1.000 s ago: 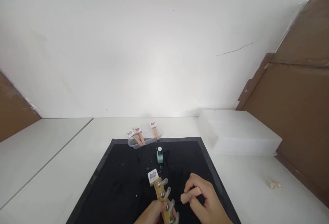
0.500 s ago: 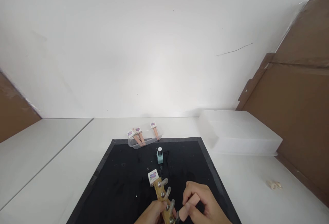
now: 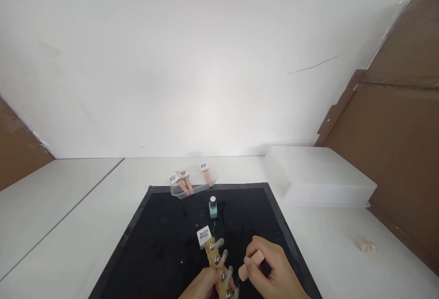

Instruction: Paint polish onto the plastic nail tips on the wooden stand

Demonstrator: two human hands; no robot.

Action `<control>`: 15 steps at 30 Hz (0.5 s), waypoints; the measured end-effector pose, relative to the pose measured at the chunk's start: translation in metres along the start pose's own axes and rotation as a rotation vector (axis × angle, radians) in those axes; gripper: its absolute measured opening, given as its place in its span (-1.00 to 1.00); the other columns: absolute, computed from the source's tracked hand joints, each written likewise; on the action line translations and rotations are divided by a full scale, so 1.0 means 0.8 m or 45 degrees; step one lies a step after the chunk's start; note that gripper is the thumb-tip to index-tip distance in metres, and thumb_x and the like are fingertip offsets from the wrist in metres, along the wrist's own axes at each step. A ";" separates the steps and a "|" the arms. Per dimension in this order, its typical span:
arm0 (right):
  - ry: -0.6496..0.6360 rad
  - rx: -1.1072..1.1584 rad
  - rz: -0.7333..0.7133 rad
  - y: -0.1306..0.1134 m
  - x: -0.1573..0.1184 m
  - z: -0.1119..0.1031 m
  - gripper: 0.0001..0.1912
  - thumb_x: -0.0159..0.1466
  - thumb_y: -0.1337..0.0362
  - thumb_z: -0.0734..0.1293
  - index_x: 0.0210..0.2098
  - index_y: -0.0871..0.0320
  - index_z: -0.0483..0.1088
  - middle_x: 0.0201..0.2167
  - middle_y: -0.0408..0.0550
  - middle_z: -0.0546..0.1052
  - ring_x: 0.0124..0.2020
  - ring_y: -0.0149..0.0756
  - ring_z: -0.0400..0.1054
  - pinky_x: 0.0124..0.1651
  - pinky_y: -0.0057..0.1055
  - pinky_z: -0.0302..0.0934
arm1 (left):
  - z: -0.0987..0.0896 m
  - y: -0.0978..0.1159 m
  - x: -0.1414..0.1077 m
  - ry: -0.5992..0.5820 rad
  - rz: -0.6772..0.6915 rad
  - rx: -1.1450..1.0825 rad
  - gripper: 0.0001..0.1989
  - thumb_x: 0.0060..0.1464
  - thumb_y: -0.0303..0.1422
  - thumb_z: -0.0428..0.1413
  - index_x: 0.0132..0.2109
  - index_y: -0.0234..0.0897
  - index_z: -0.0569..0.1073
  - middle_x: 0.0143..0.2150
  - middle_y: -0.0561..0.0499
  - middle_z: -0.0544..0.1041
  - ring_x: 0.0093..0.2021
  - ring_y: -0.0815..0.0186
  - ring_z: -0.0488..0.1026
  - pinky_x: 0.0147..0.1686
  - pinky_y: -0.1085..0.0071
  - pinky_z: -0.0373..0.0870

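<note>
Left hand [image 3: 206, 286] gripping wooden nail-tip stand [image 3: 216, 262]; right hand [image 3: 270, 274] pinching pink practice finger [image 3: 251, 264] beside it. Tips appearing unpainted; mint polish bottle [image 3: 213, 208] standing capped.

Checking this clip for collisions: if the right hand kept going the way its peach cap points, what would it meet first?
The right hand aims the peach cap down-left. First in line looks like the wooden holder with clear nail tips, held by the left hand. Depth is unclear.

On the black mat [image 3: 161, 239], only 1 mint bottle [image 3: 213, 208] stands ahead of the hands; the clear tray [image 3: 192, 188] blocks the far edge, the white box [image 3: 318, 178] the right.
</note>
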State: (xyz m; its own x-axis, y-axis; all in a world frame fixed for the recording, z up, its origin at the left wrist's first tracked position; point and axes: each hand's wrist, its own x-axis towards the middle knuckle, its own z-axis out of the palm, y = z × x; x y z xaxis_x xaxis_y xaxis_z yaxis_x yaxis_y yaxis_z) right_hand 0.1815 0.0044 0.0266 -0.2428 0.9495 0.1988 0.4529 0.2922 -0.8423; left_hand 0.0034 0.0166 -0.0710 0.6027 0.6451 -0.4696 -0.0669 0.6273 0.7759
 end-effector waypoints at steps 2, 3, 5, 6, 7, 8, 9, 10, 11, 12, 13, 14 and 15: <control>0.006 0.029 0.024 -0.001 0.000 0.000 -0.82 0.17 0.35 0.16 -0.57 0.12 0.16 -0.64 -0.12 0.46 -0.65 -0.40 0.21 -0.57 -0.50 0.03 | 0.002 0.002 -0.003 0.010 0.032 -0.001 -0.47 -0.29 0.15 0.01 -0.46 -0.28 0.38 -0.71 0.17 0.21 -0.65 0.46 0.07 -0.65 0.47 -0.12; 0.009 0.056 0.034 -0.001 0.001 -0.001 -0.81 0.18 0.34 0.16 -0.57 0.12 0.16 -0.64 -0.12 0.47 -0.65 -0.40 0.22 -0.57 -0.50 0.05 | 0.004 0.005 -0.007 0.010 0.035 -0.004 -0.47 -0.29 0.15 0.02 -0.47 -0.28 0.39 -0.70 0.17 0.23 -0.66 0.47 0.05 -0.66 0.47 -0.12; 0.024 0.116 0.051 -0.003 0.001 -0.002 -0.79 0.20 0.32 0.16 -0.57 0.12 0.16 -0.63 -0.10 0.51 -0.62 -0.38 0.25 -0.54 -0.49 0.08 | 0.009 0.013 -0.016 0.014 0.026 -0.019 -0.48 -0.27 0.13 0.03 -0.47 -0.30 0.41 -0.68 0.16 0.25 -0.68 0.49 0.00 -0.68 0.47 -0.16; 0.032 0.142 0.053 -0.004 0.001 -0.003 -0.78 0.21 0.31 0.16 -0.57 0.11 0.16 -0.64 -0.10 0.51 -0.61 -0.36 0.25 -0.53 -0.48 0.09 | 0.012 0.017 -0.021 0.027 0.020 -0.035 -0.49 -0.21 0.10 0.02 -0.42 -0.31 0.43 -0.68 0.17 0.24 -0.68 0.48 -0.01 -0.67 0.47 -0.18; 0.037 0.163 0.048 -0.005 0.001 -0.005 -0.78 0.21 0.31 0.16 -0.58 0.11 0.16 -0.66 -0.10 0.51 -0.61 -0.35 0.26 -0.52 -0.47 0.11 | 0.015 0.022 -0.025 0.036 0.010 -0.048 -0.50 -0.18 0.08 0.01 -0.38 -0.30 0.43 -0.70 0.19 0.19 -0.68 0.47 -0.02 -0.67 0.47 -0.21; 0.042 0.183 0.035 -0.006 0.000 -0.006 -0.78 0.21 0.31 0.16 -0.58 0.12 0.18 -0.67 -0.11 0.50 -0.60 -0.34 0.26 -0.50 -0.46 0.12 | 0.017 0.026 -0.029 0.034 -0.014 -0.063 -0.51 -0.16 0.08 0.00 -0.37 -0.29 0.43 -0.71 0.21 0.15 -0.68 0.46 -0.04 -0.67 0.47 -0.22; 0.049 0.199 0.015 -0.007 -0.001 -0.008 -0.78 0.21 0.32 0.16 -0.57 0.12 0.20 -0.66 -0.11 0.50 -0.59 -0.33 0.27 -0.48 -0.46 0.14 | 0.019 0.030 -0.032 0.033 -0.030 -0.080 -0.52 -0.13 0.07 -0.02 -0.35 -0.29 0.43 -0.72 0.21 0.12 -0.67 0.45 -0.05 -0.67 0.47 -0.23; 0.053 0.207 -0.011 -0.008 -0.002 -0.009 -0.80 0.20 0.32 0.17 -0.56 0.13 0.23 -0.65 -0.11 0.49 -0.57 -0.33 0.28 -0.45 -0.45 0.15 | 0.021 0.035 -0.035 0.026 -0.046 -0.095 -0.53 -0.12 0.06 -0.02 -0.35 -0.28 0.43 -0.72 0.22 0.10 -0.67 0.44 -0.06 -0.67 0.47 -0.24; 0.056 0.206 -0.039 -0.009 -0.004 -0.010 -0.82 0.19 0.32 0.18 -0.54 0.13 0.26 -0.63 -0.11 0.48 -0.56 -0.32 0.29 -0.43 -0.45 0.17 | 0.023 0.038 -0.037 0.020 -0.057 -0.110 -0.54 -0.11 0.06 -0.03 -0.36 -0.27 0.42 -0.72 0.22 0.10 -0.67 0.44 -0.07 -0.66 0.47 -0.24; 0.058 0.196 -0.063 -0.010 -0.005 -0.012 -0.84 0.18 0.32 0.19 -0.52 0.14 0.29 -0.60 -0.11 0.47 -0.55 -0.32 0.30 -0.41 -0.44 0.18 | 0.025 0.042 -0.038 0.010 -0.067 -0.124 -0.55 -0.12 0.05 -0.02 -0.37 -0.27 0.42 -0.71 0.22 0.10 -0.66 0.44 -0.09 -0.66 0.48 -0.24; 0.056 0.179 -0.080 -0.010 -0.007 -0.012 -0.85 0.18 0.32 0.20 -0.50 0.14 0.32 -0.58 -0.11 0.45 -0.54 -0.32 0.31 -0.41 -0.44 0.19 | 0.026 0.046 -0.040 0.005 -0.067 -0.139 -0.56 -0.13 0.05 -0.01 -0.39 -0.27 0.41 -0.70 0.21 0.12 -0.66 0.45 -0.10 -0.65 0.48 -0.25; 0.048 0.157 -0.092 -0.011 -0.008 -0.012 -0.86 0.17 0.31 0.21 -0.49 0.14 0.33 -0.57 -0.11 0.44 -0.53 -0.32 0.31 -0.41 -0.44 0.19 | 0.028 0.049 -0.041 -0.003 -0.076 -0.149 -0.57 -0.14 0.04 0.00 -0.40 -0.27 0.41 -0.68 0.20 0.13 -0.64 0.45 -0.11 -0.64 0.49 -0.24; 0.034 0.136 -0.096 -0.011 -0.008 -0.012 -0.87 0.17 0.31 0.22 -0.49 0.14 0.34 -0.57 -0.11 0.43 -0.53 -0.31 0.31 -0.42 -0.45 0.18 | 0.029 0.051 -0.042 -0.013 -0.085 -0.160 -0.59 -0.14 0.02 0.01 -0.41 -0.27 0.40 -0.68 0.20 0.13 -0.64 0.44 -0.11 -0.64 0.49 -0.24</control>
State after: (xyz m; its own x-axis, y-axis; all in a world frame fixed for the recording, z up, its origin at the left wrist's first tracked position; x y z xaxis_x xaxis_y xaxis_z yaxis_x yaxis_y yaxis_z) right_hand 0.1877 -0.0033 0.0375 -0.2496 0.9282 0.2758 0.3399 0.3507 -0.8726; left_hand -0.0011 0.0103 -0.0136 0.6169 0.5963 -0.5137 -0.1250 0.7186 0.6841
